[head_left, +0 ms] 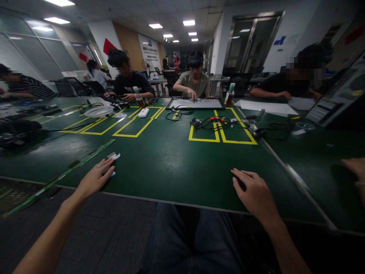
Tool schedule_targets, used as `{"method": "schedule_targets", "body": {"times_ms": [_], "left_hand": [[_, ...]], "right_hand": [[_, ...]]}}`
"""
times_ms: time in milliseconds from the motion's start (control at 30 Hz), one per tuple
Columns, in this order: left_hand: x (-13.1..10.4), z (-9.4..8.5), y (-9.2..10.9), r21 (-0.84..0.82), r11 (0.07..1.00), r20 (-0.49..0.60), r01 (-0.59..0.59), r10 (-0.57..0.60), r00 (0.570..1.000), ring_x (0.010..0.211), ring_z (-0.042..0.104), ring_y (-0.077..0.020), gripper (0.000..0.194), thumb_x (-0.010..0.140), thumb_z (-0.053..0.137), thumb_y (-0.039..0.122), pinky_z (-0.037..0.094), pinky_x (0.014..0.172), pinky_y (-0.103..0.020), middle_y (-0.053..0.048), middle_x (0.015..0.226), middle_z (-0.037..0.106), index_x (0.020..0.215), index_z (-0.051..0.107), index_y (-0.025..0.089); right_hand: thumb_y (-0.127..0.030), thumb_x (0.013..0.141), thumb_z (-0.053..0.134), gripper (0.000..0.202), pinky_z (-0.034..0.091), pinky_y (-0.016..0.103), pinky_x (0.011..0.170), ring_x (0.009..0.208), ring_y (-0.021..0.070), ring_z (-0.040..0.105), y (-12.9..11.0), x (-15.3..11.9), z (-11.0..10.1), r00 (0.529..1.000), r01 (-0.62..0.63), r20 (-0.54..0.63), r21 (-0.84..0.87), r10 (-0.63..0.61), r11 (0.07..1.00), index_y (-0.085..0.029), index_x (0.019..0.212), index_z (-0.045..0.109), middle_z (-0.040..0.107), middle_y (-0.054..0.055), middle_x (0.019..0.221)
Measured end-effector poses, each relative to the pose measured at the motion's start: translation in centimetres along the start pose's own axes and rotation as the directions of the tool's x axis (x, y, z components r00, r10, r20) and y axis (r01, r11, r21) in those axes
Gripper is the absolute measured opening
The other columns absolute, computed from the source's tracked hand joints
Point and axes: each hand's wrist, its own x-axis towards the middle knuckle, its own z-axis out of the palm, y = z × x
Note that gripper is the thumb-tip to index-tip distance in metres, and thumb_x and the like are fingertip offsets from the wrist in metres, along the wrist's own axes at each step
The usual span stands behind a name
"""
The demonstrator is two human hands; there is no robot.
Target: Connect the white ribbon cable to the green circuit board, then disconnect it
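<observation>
My left hand [98, 176] rests on the green table [168, 160] near its front edge, fingers bent over a small white object [115, 156]. A bit of blue shows under the fingers, and the hand covers most of the object, so its kind is unclear. Over to the right, my right hand [253, 192] lies on the tabletop. Its fingers are loosely curved, with the thumb apart from them. A dark gap shows between thumb and fingers, and I see nothing held there.
Left of my left hand runs a long green strip [81, 160]. Yellow tape outlines [137, 135] mark the table, with tangled cables [211, 123] and a white box [143, 112] beyond. Another person's hand [355, 167] reaches in at right. A person [194, 82] sits opposite behind a framed board [205, 103].
</observation>
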Motion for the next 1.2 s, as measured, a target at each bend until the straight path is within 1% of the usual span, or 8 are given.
{"method": "schedule_targets", "body": {"times_ms": [133,267,433,567,667,833,933,1200], "left_hand": [[-0.5,1.3,5.9,-0.055,0.98,0.043,-0.191,0.194,0.98,0.162,0.023,-0.0314,0.077,0.107,0.019,0.06,0.018,0.131,-0.057,-0.011,0.172,0.031,0.165,0.036,0.013],[-0.9,1.6,13.3,-0.068,0.925,0.076,-0.374,0.378,0.923,0.163,0.018,-0.0282,0.066,0.111,0.022,0.052,0.014,0.132,-0.057,-0.007,0.173,0.026,0.17,0.023,0.021],[-1.4,1.2,20.9,-0.153,0.805,0.127,-0.573,0.591,0.797,0.164,0.012,-0.0264,0.064,0.113,0.026,0.047,0.013,0.134,-0.054,-0.004,0.175,0.019,0.171,0.012,0.025],[-2.7,0.7,25.6,-0.234,0.685,0.131,-0.69,0.725,0.676,0.164,0.011,-0.0244,0.064,0.113,0.029,0.044,0.012,0.135,-0.051,-0.003,0.176,0.013,0.172,0.006,0.029],[-3.9,0.5,28.4,-0.265,0.633,0.133,-0.727,0.771,0.623,0.165,0.008,-0.0233,0.065,0.113,0.028,0.042,0.012,0.135,-0.049,-0.002,0.176,0.011,0.172,0.003,0.028],[-4.9,0.5,31.1,-0.278,0.595,0.113,-0.754,0.8,0.589,0.165,0.004,-0.0238,0.064,0.113,0.027,0.041,0.01,0.135,-0.05,-0.001,0.177,0.01,0.172,0.005,0.027],[-5.0,0.6,31.3,-0.274,0.588,0.117,-0.761,0.806,0.581,0.165,0.004,-0.0238,0.064,0.113,0.027,0.042,0.009,0.135,-0.05,-0.001,0.177,0.011,0.172,0.006,0.026],[-5.2,0.6,31.4,-0.276,0.606,0.117,-0.746,0.791,0.6,0.165,0.008,-0.0238,0.063,0.114,0.026,0.043,0.013,0.135,-0.05,-0.001,0.177,0.009,0.172,0.005,0.029]], "right_hand": [[-0.032,0.101,0.055,0.036,0.056,0.049,0.098,0.117,0.028,0.066,0.1,0.0,0.2,1.0,0.007,-0.011,-0.005,-0.007,1.0,-0.022,0.132,0.072,0.076,0.008,0.128],[-0.032,0.102,0.055,0.036,0.056,0.049,0.099,0.118,0.0276,0.066,0.1,0.1,0.1,1.0,0.001,-0.006,0.002,-0.001,1.0,-0.023,0.132,0.071,0.076,0.007,0.129],[-0.032,0.102,0.054,0.036,0.056,0.05,0.098,0.119,0.0282,0.065,-0.1,0.0,0.0,1.0,0.003,0.005,0.009,-0.003,1.0,-0.023,0.133,0.071,0.076,0.006,0.13],[-0.031,0.102,0.055,0.036,0.056,0.051,0.099,0.12,0.0284,0.065,0.0,-0.1,0.1,1.0,0.009,0.003,0.018,-0.009,1.0,-0.024,0.134,0.07,0.075,0.006,0.131],[-0.032,0.102,0.055,0.036,0.056,0.051,0.099,0.12,0.0288,0.065,0.0,-0.1,0.1,1.0,0.003,0.004,0.018,-0.003,1.0,-0.024,0.134,0.07,0.075,0.006,0.131],[-0.032,0.102,0.054,0.037,0.056,0.051,0.099,0.121,0.0284,0.064,-0.1,-0.1,0.0,1.0,-0.003,0.011,0.013,0.003,1.0,-0.024,0.135,0.07,0.075,0.006,0.133],[-0.032,0.102,0.055,0.036,0.056,0.051,0.099,0.121,0.0283,0.065,-0.1,-0.1,0.0,1.0,-0.008,0.011,0.016,0.008,1.0,-0.024,0.134,0.07,0.075,0.006,0.132],[-0.032,0.102,0.055,0.036,0.056,0.051,0.099,0.119,0.0285,0.065,0.0,0.0,0.1,1.0,0.0,-0.008,0.035,0.0,0.999,-0.024,0.132,0.071,0.075,0.007,0.13]]}}
